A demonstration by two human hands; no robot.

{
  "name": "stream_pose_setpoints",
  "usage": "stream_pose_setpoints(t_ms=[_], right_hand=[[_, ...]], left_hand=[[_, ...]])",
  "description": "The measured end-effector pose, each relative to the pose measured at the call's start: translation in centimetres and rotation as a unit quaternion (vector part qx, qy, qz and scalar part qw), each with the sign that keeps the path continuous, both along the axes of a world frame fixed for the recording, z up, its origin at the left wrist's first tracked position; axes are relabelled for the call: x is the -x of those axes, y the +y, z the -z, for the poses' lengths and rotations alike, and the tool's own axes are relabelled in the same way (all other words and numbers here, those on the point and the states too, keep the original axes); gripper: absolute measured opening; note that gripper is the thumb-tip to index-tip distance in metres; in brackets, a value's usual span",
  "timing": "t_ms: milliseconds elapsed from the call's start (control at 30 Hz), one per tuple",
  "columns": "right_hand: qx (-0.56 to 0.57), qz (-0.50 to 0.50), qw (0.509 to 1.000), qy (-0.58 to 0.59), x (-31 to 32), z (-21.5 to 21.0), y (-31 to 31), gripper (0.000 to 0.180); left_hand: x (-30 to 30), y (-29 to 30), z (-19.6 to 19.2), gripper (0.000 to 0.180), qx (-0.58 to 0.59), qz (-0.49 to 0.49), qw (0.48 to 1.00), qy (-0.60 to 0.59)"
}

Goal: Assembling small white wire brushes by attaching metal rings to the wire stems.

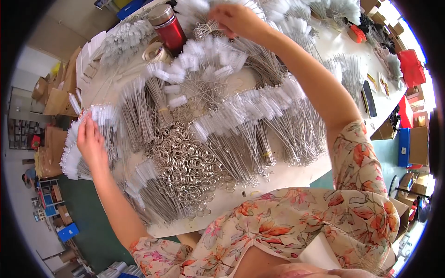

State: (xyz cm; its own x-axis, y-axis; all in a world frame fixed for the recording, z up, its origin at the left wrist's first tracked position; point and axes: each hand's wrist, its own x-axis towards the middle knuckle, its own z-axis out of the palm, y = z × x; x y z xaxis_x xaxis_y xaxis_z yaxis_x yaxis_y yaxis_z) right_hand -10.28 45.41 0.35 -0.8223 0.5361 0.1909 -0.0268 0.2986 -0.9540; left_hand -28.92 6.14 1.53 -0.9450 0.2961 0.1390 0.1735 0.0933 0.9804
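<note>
Thin wire brushes with white bristle heads cover the table in bundles. At the table's left edge, my left hand [91,139] rests with fingers stretched over the white bristle heads [103,112] of one row. My right hand [236,21] reaches to the far side, fingers apart and bent down beside a bundle of looped wire ends [206,30]. I see nothing held in it. Between my arms lies a heap of small metal rings [185,157]. Right of the rings is a long row of brushes [255,109], their wire stems toward me.
A red flask [170,32] with a metal lid stands at the back, next to a tape roll [156,53]. Scissors [384,85] lie at the right. Cardboard boxes [65,88] flank the table, and a blue bin [404,147] stands beyond its right side.
</note>
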Motion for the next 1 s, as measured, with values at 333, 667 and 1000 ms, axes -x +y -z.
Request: stream_pose_setpoints(t_ms=[333, 667, 1000], right_hand=[[-0.401, 0.055, 0.849, -0.341, -3.2, 6.4, 2.1, 0.017], [-0.386, 0.106, 0.889, -0.223, -5.4, 0.3, 2.0, 0.018], [-0.375, 0.05, 0.854, -0.357, -3.9, 5.5, 1.5, 0.016]], left_hand=[[-13.6, -7.3, 2.1, 0.024, 0.066, 0.045, 0.989, -0.122], [-16.4, -10.3, 3.4, 0.023, -0.011, 0.039, 0.981, -0.189], [-19.0, -9.6, 4.8, 0.019, -0.022, 0.072, 0.969, -0.234]])
